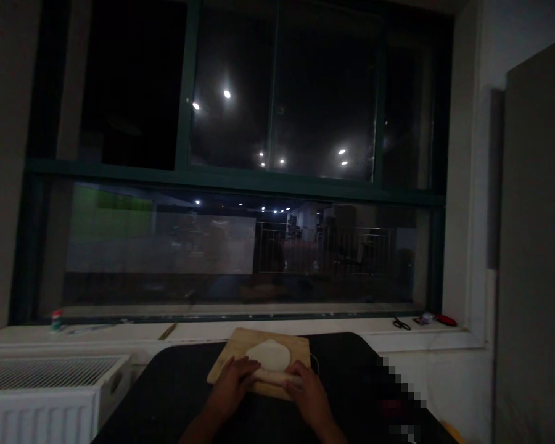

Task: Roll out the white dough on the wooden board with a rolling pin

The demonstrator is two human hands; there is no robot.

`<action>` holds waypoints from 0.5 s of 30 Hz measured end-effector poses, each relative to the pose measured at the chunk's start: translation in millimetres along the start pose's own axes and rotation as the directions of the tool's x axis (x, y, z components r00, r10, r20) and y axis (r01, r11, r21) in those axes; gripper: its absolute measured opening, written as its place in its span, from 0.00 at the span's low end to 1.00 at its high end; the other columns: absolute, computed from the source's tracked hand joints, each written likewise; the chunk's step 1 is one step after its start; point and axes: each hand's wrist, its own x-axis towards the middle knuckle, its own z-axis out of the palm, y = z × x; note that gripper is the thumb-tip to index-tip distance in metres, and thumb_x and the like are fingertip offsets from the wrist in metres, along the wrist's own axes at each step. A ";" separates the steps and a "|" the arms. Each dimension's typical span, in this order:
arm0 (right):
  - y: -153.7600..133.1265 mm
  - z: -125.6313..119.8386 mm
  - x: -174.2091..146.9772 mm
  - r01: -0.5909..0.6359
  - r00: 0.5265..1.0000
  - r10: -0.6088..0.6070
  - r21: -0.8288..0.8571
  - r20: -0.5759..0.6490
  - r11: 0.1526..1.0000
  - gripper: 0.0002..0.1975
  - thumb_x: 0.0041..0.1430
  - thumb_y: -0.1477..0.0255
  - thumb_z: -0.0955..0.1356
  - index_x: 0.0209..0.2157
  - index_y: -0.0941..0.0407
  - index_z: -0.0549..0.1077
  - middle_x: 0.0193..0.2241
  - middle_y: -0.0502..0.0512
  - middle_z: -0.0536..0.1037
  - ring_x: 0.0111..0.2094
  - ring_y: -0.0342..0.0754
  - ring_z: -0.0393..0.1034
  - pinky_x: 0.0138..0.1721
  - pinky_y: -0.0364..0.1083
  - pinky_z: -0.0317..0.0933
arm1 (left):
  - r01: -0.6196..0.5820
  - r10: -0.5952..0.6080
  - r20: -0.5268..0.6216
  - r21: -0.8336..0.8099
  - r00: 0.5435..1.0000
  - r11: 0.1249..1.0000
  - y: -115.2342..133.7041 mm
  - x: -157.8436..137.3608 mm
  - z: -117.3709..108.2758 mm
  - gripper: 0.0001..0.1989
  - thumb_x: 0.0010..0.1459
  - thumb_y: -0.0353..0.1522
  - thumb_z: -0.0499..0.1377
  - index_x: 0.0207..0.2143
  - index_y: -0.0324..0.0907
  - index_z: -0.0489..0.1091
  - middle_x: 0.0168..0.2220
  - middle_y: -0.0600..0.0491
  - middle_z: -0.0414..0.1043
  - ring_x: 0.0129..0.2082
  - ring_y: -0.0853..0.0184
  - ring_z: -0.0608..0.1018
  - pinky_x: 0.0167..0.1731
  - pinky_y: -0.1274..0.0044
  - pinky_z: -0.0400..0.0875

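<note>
Pale dough [269,354] lies flat and nearly round on a wooden board [240,345], and the board sits on a dark table [176,394] in front of a big window [231,160] with night outside. The person stands close to the table and holds a light rolling pin [274,375] across the near edge of the dough. The left hand [231,383] rests on the left end of the pin, the right hand [308,394] on the right end. The fingers of both hands are bent down over the pin and pressed on it, not spread.

The step in hand, as I judge it, is the rolling out of the dough. The sheet looks already thin and wide, so the work seems well advanced. The next move probably calls for an even push of the pin away from the body, with the same pressure from both hands, so the sheet stays round and does not run over the edge of the board.

The dough looks smooth and matt, without visible tears. The room is dim, so finer detail of its surface I cannot tell.
</note>
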 end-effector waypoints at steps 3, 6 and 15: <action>-2.4 0.4 -4.2 -0.007 1.000 0.007 0.037 0.003 0.999 0.10 0.53 0.66 0.66 0.38 0.50 0.73 0.40 0.51 0.78 0.45 0.51 0.73 0.45 0.45 0.62 | 0.003 -0.005 -0.029 -0.056 1.000 0.998 1.5 -6.5 -2.8 0.17 0.61 0.40 0.58 0.51 0.54 0.77 0.55 0.53 0.78 0.59 0.56 0.75 0.68 0.55 0.53; -1.7 -0.2 -4.4 0.003 1.000 -0.004 0.046 0.023 0.999 0.11 0.54 0.65 0.66 0.39 0.50 0.73 0.40 0.51 0.77 0.44 0.51 0.72 0.45 0.45 0.62 | -0.010 0.008 -0.037 -0.050 0.999 0.999 4.9 -10.6 -4.6 0.18 0.61 0.39 0.57 0.52 0.54 0.77 0.55 0.53 0.78 0.60 0.56 0.74 0.68 0.53 0.52; 9.3 -6.4 12.5 0.140 0.989 -0.139 -0.004 0.051 0.990 0.18 0.63 0.57 0.63 0.46 0.53 0.74 0.52 0.58 0.76 0.55 0.52 0.69 0.56 0.48 0.60 | -0.085 0.085 0.003 0.139 0.996 0.987 2.9 -4.7 -3.6 0.20 0.69 0.42 0.49 0.58 0.54 0.71 0.60 0.55 0.74 0.64 0.59 0.69 0.69 0.56 0.55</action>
